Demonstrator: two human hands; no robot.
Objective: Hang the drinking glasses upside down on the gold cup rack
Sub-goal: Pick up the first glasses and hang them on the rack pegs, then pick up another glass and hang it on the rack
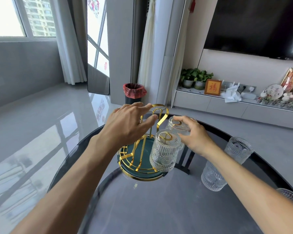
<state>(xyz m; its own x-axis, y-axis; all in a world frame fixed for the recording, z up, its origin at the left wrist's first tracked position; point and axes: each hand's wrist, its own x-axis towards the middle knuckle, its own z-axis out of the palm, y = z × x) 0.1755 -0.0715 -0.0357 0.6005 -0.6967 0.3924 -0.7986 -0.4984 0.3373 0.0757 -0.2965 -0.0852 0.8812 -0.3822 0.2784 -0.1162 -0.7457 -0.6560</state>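
The gold cup rack (pixel 161 115) stands on a round dark-green base (pixel 139 171) at the middle of a round glass table. One ribbed glass (pixel 164 151) hangs upside down on a near-right peg. A second upturned glass (pixel 177 126) sits on a peg behind it, and my right hand (pixel 193 134) is closed around its side and bottom. My left hand (pixel 130 122) hovers spread over the rack's left side, fingertips touching the gold handle loop, holding nothing. Two more glasses stand upright on the table to the right, one near (pixel 213 176) and one farther back (pixel 238 149).
The rim of another glass (pixel 291 195) shows at the right edge. The table's dark curved edge (pixel 74 149) runs around rack and glasses. Beyond lie a grey floor, a bin with a red liner (pixel 134 92) and a low TV cabinet (pixel 227 105).
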